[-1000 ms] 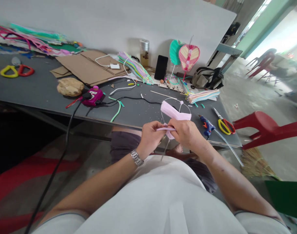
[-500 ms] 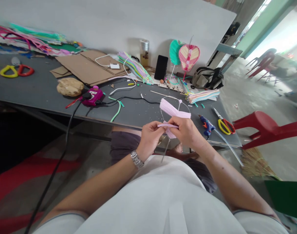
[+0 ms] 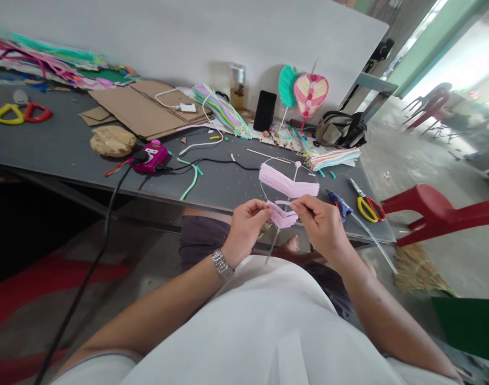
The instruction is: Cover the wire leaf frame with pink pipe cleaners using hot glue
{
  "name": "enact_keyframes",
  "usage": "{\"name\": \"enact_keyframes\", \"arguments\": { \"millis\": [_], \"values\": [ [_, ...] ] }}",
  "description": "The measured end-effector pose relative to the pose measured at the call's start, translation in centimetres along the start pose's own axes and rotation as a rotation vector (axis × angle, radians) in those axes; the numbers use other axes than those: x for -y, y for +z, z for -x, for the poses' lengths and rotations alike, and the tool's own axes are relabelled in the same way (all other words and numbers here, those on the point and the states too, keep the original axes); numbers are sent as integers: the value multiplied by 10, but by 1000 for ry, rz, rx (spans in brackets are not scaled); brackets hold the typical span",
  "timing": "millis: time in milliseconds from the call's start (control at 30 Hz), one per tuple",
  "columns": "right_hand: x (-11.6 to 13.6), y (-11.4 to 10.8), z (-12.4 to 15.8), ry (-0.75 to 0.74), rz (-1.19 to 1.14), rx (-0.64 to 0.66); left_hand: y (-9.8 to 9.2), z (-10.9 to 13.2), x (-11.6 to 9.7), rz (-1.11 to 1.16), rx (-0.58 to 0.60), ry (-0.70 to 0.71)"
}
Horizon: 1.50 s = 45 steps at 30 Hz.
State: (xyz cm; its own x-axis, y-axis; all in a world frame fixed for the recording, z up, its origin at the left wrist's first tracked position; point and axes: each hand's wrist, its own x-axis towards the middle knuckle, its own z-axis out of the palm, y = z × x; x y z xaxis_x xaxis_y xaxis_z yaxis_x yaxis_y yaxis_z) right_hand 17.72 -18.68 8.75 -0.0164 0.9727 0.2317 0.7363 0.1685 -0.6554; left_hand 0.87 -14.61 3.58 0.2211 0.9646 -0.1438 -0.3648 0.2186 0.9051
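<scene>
A rounded wire frame (image 3: 261, 187) with a central stem (image 3: 272, 245) stands out over the table's front edge. Lilac pipe cleaners (image 3: 289, 182) lie bent in a V across its upper part, and a second lilac group (image 3: 282, 216) sits lower on the stem. My left hand (image 3: 246, 224) is closed, thumb and finger pinching the left end of the lower group. With thumb and forefinger, my right hand (image 3: 320, 222) pinches the right end of one lilac pipe cleaner (image 3: 283, 203), which curves just above that group. A small lilac ball (image 3: 298, 164) tops the stem.
On the table's right are a blue glue gun (image 3: 339, 206) with a long clear stick and scissors (image 3: 367, 206). Farther back stand a phone (image 3: 265, 110), a heart-shaped piece (image 3: 311, 92) and pipe-cleaner bundles (image 3: 335, 159). A magenta power strip (image 3: 153, 156) and stone (image 3: 113, 141) lie left.
My right hand has moved right, away from my left hand, and now pinches the strip's end. The lower V-shaped group is now more exposed. My left hand has barely moved.
</scene>
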Motion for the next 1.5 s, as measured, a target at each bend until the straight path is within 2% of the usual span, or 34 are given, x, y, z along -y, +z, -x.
{"name": "enact_keyframes", "arguments": {
  "millis": [133, 267, 467, 600, 733, 900, 1133, 1300, 1500],
  "values": [
    [-3, 12, 15, -37, 24, -79, 1, 2, 0, -15, -15, -25],
    [-4, 22, 22, -93, 78, -65, 3, 4, 1, -27, -15, -52],
    [-3, 30, 21, -98, 249, -71, 6, 5, 3, 10, 16, -55],
    [-5, 34, 17, -48, 214, -58, 7, 4, 5, -2, 21, -21],
    [-8, 33, 12, 35, 48, -47, 6, 4, 7, -5, 15, -24],
    [-8, 28, 10, 68, -73, -60, 8, 4, 8, 28, 10, -2],
    [-8, 29, 2, 75, -85, -60, 8, 1, 13, 25, -15, 39],
    [-2, 26, -9, 52, -39, -2, 7, -2, 13, 8, -14, 93],
    [8, 20, -17, 15, 51, 61, 9, 3, 10, 10, -10, 53]
  ]
}}
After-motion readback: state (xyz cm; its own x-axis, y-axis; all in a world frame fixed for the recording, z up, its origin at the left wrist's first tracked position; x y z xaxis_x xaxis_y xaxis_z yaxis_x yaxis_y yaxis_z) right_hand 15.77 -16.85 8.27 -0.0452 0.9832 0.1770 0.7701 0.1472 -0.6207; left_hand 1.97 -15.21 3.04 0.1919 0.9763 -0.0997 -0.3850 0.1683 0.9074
